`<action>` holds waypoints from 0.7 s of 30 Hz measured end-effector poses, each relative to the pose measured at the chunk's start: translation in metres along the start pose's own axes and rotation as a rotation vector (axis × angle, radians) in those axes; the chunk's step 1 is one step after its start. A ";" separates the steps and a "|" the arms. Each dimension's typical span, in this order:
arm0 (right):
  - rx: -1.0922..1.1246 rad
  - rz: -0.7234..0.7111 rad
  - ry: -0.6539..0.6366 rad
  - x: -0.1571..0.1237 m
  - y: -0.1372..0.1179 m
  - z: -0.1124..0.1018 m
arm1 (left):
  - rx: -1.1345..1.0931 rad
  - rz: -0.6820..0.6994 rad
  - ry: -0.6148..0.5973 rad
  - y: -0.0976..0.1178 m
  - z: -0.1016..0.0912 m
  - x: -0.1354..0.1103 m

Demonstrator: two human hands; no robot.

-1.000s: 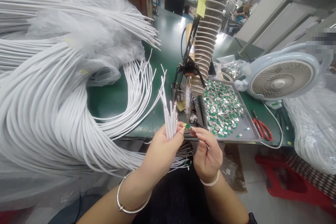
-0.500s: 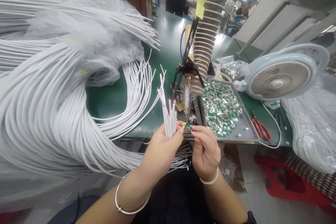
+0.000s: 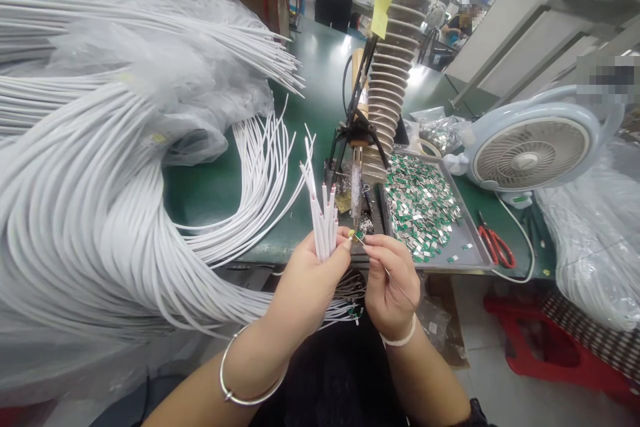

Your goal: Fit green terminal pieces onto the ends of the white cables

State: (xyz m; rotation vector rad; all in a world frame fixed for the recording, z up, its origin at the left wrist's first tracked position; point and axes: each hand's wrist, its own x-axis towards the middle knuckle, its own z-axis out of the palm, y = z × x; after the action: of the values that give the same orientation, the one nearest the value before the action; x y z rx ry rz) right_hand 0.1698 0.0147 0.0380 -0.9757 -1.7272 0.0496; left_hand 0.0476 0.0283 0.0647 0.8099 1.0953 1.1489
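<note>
My left hand is shut around a bundle of white cables, their cut ends pointing up with small red marks near the tips. My right hand pinches a thin metal pick whose tip reaches toward the bundle. A tiny green and yellow part sits between the hands, at the fingertips of my left hand. Just beyond them stands a soldering iron in its holder. Part of the bundle is hidden inside my left fist.
A huge pile of white cables fills the left. A metal tray of small green and silver pieces lies to the right, with red-handled scissors and a white fan beyond. A ribbed column rises behind the iron.
The whole view has shifted slightly left and up. My hands stay close together, and the green part is less visible between the fingertips.
</note>
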 end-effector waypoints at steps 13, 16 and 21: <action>-0.013 -0.002 0.004 0.002 0.000 0.000 | 0.051 0.042 0.036 0.001 -0.002 -0.001; -0.018 -0.005 0.007 0.002 0.000 0.000 | 0.049 0.045 0.040 0.002 -0.002 -0.002; -0.018 -0.017 0.014 0.004 0.000 0.001 | 0.027 0.040 0.050 0.004 -0.001 -0.003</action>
State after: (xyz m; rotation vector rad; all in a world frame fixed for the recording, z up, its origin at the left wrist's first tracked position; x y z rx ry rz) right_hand 0.1687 0.0170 0.0406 -0.9727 -1.7254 0.0157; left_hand 0.0457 0.0265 0.0684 0.8309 1.1427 1.1952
